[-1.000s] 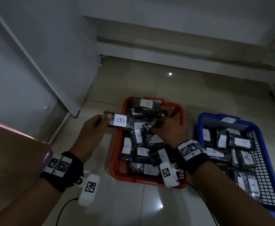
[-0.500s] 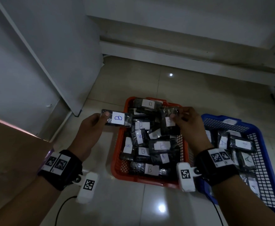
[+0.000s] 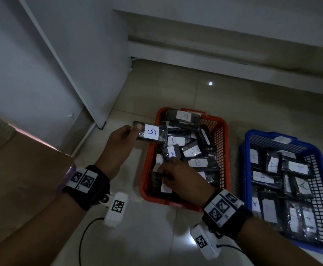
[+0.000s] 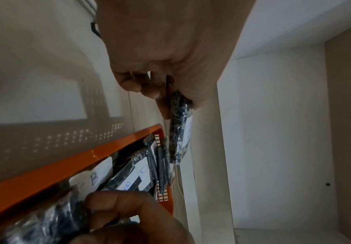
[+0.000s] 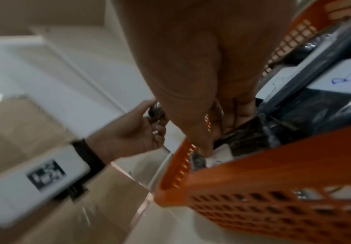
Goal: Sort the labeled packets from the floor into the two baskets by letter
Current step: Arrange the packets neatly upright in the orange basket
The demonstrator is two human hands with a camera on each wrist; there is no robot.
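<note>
My left hand (image 3: 135, 129) pinches a dark packet labeled B (image 3: 151, 132) by its left end, level, over the far left corner of the orange basket (image 3: 225, 150). The left wrist view shows that packet (image 4: 178, 132) edge-on between thumb and fingers. The orange basket holds several B packets. My right hand (image 3: 162, 175) is down in its near left corner, fingers curled on a dark packet (image 4: 45, 222) there; the right wrist view shows the thumb (image 5: 206, 147) on a white label. The blue basket (image 3: 243, 169) to the right holds several A packets.
A white cabinet panel (image 3: 80, 54) stands at the left, a brown surface (image 3: 13, 169) lies beside my left arm, and a wall ledge (image 3: 214, 60) runs along the back. Tiled floor (image 3: 176, 89) lies beyond the baskets. A black cable (image 3: 82, 242) trails by my left wrist.
My right hand, which held a packet up at the far side of the orange basket, has come down to its near left corner. The left hand has stayed put with the B packet.
</note>
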